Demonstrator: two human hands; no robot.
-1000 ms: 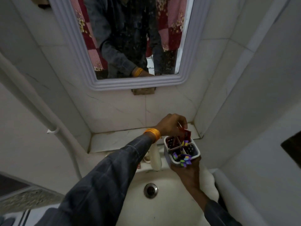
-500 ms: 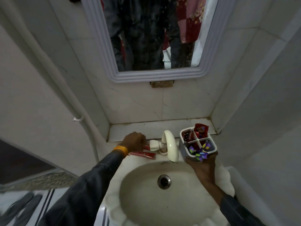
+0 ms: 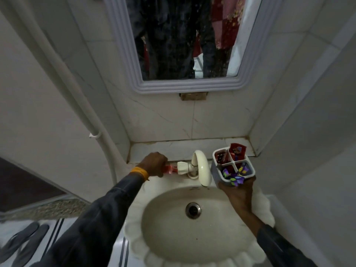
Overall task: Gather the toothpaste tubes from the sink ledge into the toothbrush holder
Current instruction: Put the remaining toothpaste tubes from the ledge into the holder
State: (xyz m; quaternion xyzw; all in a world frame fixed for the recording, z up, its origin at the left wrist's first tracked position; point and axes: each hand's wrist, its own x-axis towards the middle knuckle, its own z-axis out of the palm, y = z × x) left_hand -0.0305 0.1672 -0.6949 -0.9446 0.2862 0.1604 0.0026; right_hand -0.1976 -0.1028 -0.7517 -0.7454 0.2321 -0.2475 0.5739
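My right hand (image 3: 236, 191) holds the white four-compartment toothbrush holder (image 3: 233, 164) from below, above the sink's right rim. A red toothpaste tube (image 3: 237, 150) stands in its back compartments, and purple-patterned items fill the front ones. My left hand (image 3: 155, 166) is closed around a red toothpaste tube (image 3: 170, 169) lying on the sink ledge left of the tap. Only the tube's right end shows past my fingers.
A cream tap (image 3: 201, 168) with a side knob stands between my hands. The oval sink basin (image 3: 192, 214) with its drain lies below. A marble ledge (image 3: 173, 149) runs behind it, a mirror (image 3: 185, 39) hangs above, and a white pipe (image 3: 73, 83) runs down the left wall.
My left hand left the holder after placing a red tube in it, moved left across the tap and closed on another red tube on the sink ledge. The holder stayed in my right hand.
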